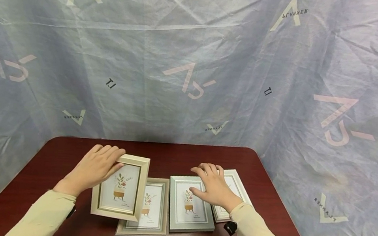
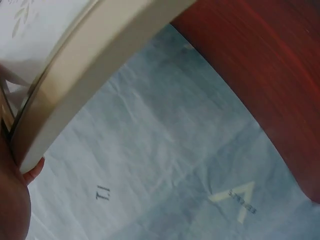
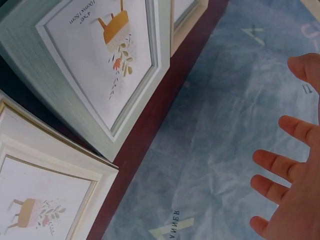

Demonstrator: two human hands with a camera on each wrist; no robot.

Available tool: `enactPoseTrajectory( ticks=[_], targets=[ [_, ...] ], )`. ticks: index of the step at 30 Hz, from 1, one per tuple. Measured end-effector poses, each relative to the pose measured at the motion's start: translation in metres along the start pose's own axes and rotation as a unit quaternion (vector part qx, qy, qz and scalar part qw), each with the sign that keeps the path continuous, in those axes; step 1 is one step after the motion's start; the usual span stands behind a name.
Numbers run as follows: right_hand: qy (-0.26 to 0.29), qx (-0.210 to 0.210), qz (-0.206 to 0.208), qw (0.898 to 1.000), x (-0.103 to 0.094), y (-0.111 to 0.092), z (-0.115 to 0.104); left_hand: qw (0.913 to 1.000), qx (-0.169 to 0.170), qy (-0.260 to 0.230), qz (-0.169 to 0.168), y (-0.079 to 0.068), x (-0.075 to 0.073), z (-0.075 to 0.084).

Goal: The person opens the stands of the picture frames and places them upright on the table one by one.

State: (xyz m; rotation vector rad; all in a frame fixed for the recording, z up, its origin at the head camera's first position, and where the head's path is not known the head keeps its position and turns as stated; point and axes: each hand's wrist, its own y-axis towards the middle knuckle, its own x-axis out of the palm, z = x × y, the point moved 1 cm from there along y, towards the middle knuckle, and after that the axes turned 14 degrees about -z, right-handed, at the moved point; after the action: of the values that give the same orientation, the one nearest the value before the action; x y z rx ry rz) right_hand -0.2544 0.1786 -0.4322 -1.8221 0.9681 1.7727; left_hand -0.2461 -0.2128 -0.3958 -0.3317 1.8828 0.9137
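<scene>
A cream picture frame (image 1: 142,191) with a gold inner edge is gripped at its upper left by my left hand (image 1: 96,167). It stands raised, overlapping a beige frame (image 1: 167,210) that lies on the table. In the left wrist view, the held frame's side (image 2: 75,75) crosses the upper left and a fingertip shows behind its corner. My right hand (image 1: 213,187) hovers above a grey-green frame (image 1: 192,227) and a white frame (image 1: 235,176), holding nothing. The right wrist view shows the right hand's fingers (image 3: 272,164) spread apart, away from the grey-green and white frames.
The dark red table (image 1: 73,150) has rounded far corners. A grey-blue cloth (image 1: 145,68) with printed letters hangs behind it and at both sides. The lying frames sit close together at the table's middle and right, and the white one lies partly under my right arm.
</scene>
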Motion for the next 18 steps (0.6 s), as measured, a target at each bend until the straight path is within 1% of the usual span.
enactPoseTrajectory(
  ticks=[5, 8, 13, 18],
  targets=[
    [0.011, -0.003, 0.009, 1.000, 0.000, 0.003, 0.001, 0.9998, 0.019, -0.001, 0.010, 0.013, 0.003, 0.012],
    [0.016, -0.005, 0.010, 1.000, 0.002, 0.006, 0.002, 0.9996, 0.028, -0.001, 0.011, 0.019, 0.006, 0.019],
    [0.020, 0.002, 0.001, 1.000, 0.005, 0.011, 0.004, 0.9994, 0.033, -0.004, 0.010, 0.028, 0.008, 0.027],
    [0.026, 0.005, -0.004, 1.000, 0.007, 0.013, 0.005, 0.9991, 0.038, -0.013, 0.016, 0.034, 0.006, 0.033]
  ],
)
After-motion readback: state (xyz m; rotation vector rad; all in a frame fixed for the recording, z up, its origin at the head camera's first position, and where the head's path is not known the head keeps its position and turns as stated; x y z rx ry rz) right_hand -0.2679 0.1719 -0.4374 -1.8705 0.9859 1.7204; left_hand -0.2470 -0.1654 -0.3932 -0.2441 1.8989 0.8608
